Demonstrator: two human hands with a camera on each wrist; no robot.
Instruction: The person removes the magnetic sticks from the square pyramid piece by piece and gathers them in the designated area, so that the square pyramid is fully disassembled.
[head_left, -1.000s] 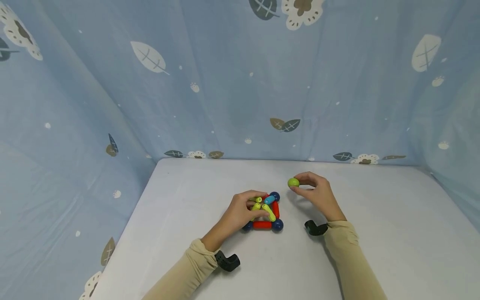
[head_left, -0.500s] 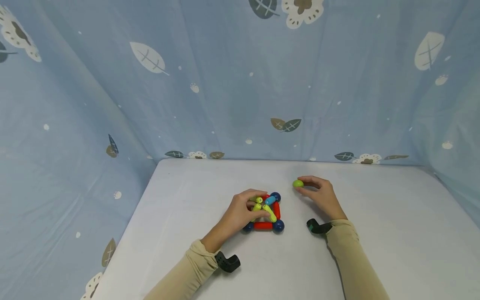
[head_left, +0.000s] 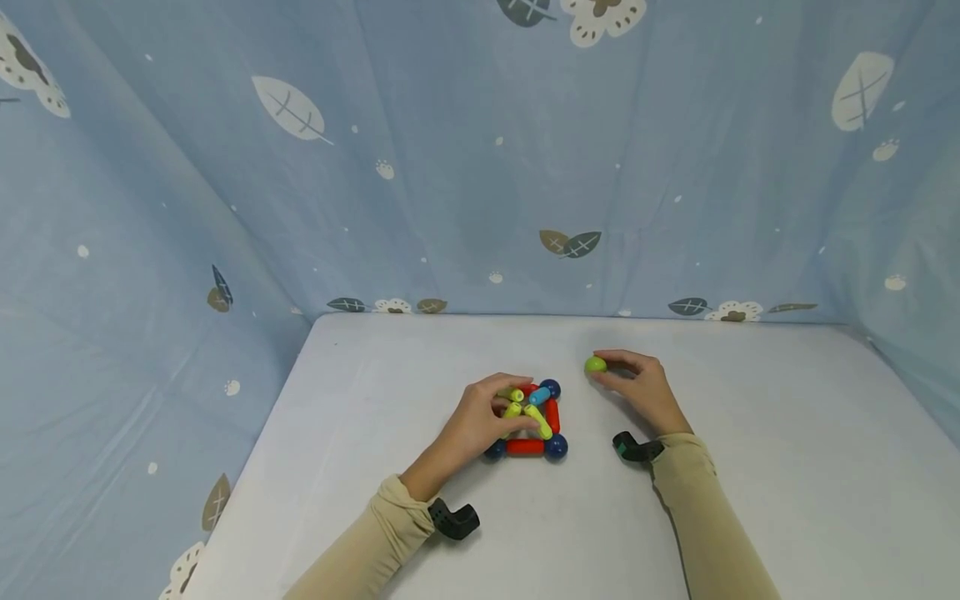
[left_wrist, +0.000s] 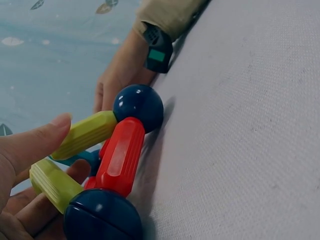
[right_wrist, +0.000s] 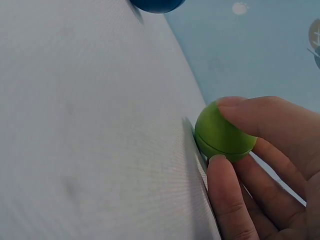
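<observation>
A toy frame of red rods (head_left: pixel 525 447), dark blue balls (head_left: pixel 556 447) and yellow-green rods (head_left: pixel 537 421) lies on the white table (head_left: pixel 750 433). My left hand (head_left: pixel 480 421) grips its yellow-green rods (left_wrist: pixel 85 134) from the left, beside a red rod (left_wrist: pixel 119 156) and a blue ball (left_wrist: pixel 138 106). A light blue rod (head_left: pixel 538 395) sits on top. To the right, my right hand (head_left: pixel 637 385) pinches a green ball (head_left: pixel 596 364) that rests on the table; the right wrist view shows fingertips around the green ball (right_wrist: pixel 222 132).
Blue leaf-patterned cloth (head_left: pixel 480 167) walls in the table at the back and on both sides. Black wrist camera mounts (head_left: pixel 452 519) sit at both cuffs. Bare table surface lies in front of and to the right of the hands.
My right hand has lowered the green ball from above the table down onto it, a little to the right. The left hand has stayed on the toy frame.
</observation>
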